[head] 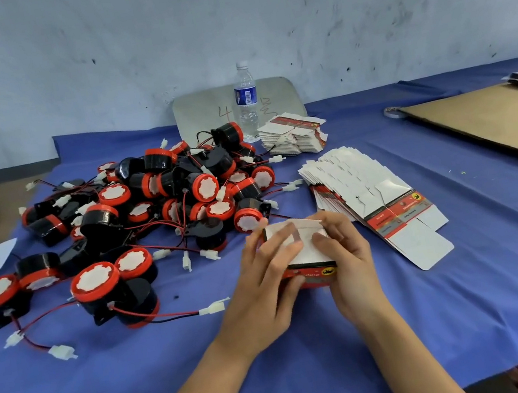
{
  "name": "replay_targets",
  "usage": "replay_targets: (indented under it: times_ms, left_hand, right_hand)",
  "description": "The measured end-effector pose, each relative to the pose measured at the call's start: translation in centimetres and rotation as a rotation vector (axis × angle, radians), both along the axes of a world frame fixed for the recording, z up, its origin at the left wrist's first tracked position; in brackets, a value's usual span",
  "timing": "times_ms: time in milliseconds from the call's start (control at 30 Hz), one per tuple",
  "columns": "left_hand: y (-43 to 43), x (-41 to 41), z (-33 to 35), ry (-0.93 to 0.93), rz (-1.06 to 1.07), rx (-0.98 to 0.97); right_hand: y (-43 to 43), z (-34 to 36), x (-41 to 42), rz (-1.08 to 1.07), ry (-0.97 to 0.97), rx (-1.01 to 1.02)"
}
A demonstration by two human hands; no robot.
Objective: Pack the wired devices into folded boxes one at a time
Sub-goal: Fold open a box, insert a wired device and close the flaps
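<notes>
"Cardboard fighting you? What are you doing with that little carton [298,250]?"

"I'm closing its white top flaps. My left hand [270,275] is lying over the top, its fingers [278,245] slightly spread and pressing a flap flat, with the thumb bracing against the printed near face. My right hand [346,258] is curling round the right side, its thumb pushing another flap inward."

"Where are you holding it?"

"Just in front of the heap of wired devices [149,208], nearly touching the nearest red-rimmed one."

"Is a device sitting inside?"

"I can't tell; the flaps and my fingers are hiding it."

"Any advice?"

"I'm judging that the tuck tab should be sliding in squarely, with no wire getting caught in the seam. Thin card is likely creasing easily, so I'm pressing gently."

"And its look?"

"It's showing red and black print with a yellow mark on the near face and plain white flaps, matching the flat blanks [364,191] fanning out just right of the heap."
</notes>
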State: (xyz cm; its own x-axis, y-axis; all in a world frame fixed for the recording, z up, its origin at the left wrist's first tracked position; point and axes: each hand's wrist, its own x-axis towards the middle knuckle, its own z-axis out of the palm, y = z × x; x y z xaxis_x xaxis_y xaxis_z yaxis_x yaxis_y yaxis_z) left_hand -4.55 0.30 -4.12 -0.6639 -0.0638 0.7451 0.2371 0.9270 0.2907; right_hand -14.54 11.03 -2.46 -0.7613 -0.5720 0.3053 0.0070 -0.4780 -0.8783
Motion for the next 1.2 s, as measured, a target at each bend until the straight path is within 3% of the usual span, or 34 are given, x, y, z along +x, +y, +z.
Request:
replay_targets:
  times_ms: [100, 200, 367, 467, 667, 900, 967, 1200]
  left_hand:
    - [-0.3, 0.0, 0.0, 0.06, 0.083, 0.149]
    - [-0.6, 0.1, 0.1, -0.003, 0.022, 0.393]
    - [-0.6, -0.3, -0.1, -0.121, 0.039, 0.48]
    - [-0.9, -0.4, -0.2, -0.013, 0.118, 0.46]
    - [-0.7, -0.2, -0.1, 0.061, 0.187, 0.241]
    - [-0.6, -0.5, 0.1, 0.091, 0.279, 0.178]
    - [-0.6, -0.4, 0.0, 0.103, 0.27, 0.159]
    - [-0.6, 0.1, 0.6, 0.117, 0.124, 0.235]
  right_hand:
    - [-0.1, 0.1, -0.1, 0.003, 0.06, -0.015]
    - [-0.4, 0.4, 0.6, -0.024, 0.213, 0.058]
    - [-0.2, 1.4, 1.5, 0.013, 0.229, 0.179]
    - [0.0, 2.9, 1.0, 0.024, 0.242, 0.302]
    - [-0.8, 5.0, -0.1, 0.274, 0.157, 0.64]
    - [-2.1, 4.7, 0.3, 0.101, 0.411, 0.74]
    - [-2.1, 4.5, 0.2, 0.124, 0.446, 0.737]
    - [-1.0, 5.5, -1.8, 0.494, 0.116, 0.496]
